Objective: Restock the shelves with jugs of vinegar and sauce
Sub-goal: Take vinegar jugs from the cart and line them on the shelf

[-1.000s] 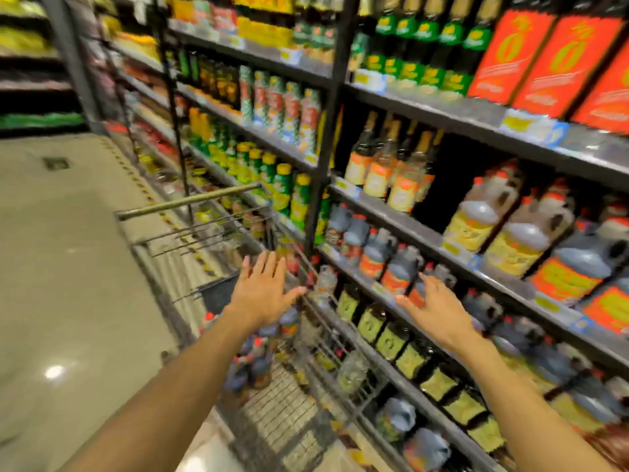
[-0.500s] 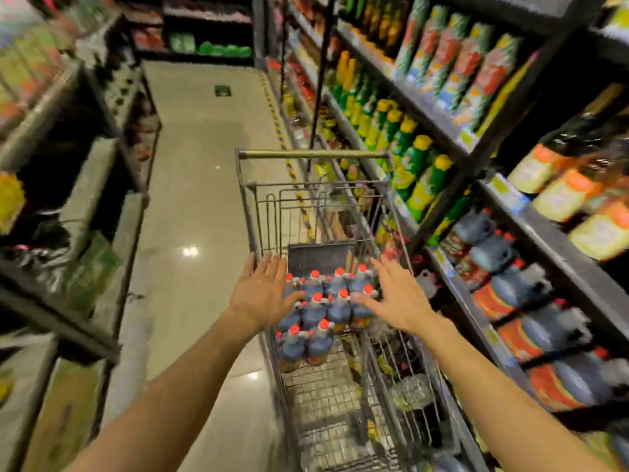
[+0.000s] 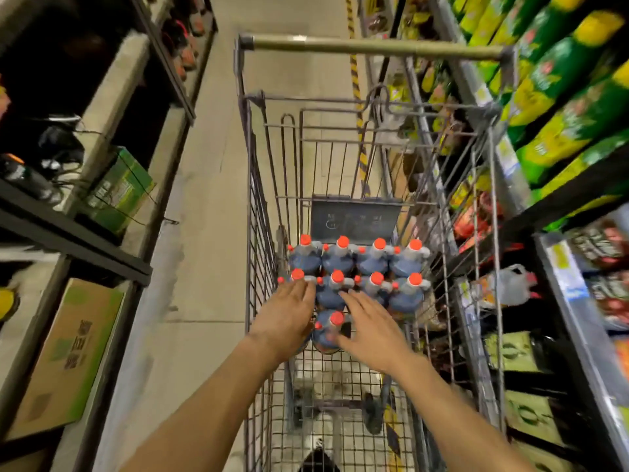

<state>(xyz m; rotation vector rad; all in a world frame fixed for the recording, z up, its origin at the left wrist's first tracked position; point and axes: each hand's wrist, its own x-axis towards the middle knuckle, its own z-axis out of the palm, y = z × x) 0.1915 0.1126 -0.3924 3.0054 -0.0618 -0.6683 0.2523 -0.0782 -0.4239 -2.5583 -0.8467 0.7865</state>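
Jugs (image 3: 357, 277) standing upright in the cart (image 3: 258, 206), red caps up, packed close in two rows of four, with one more jug (image 3: 328, 330) alone in front, closest to the body. Long axis of every jug straight up and down, so a grab from above meets cap and neck first.

Lone jug right between the two hands, a bit below them. Left hand (image 3: 289, 318) just to its left, over the left end of the near row, fingertips (image 3: 306, 287) at or almost on the cap of the corner jug; real touch hard to tell. Right hand (image 3: 371, 327) just to its right, fingers (image 3: 350, 299) pointing up and left toward the middle jugs of the near row. Both about equally near the lone jug; the right thumb seems closest to its side, though blur hides any touch.

Both hands wide, fingers straight and spread, palms down. Nothing held in either one.

Likely next: curl down around a neck or handle and lift straight up, clear of the wire wall. Tight packing in the rows, so the lone front jug looks like the easiest first pick. Shelves (image 3: 558, 274) with matching jugs on the right, just beside the cart.
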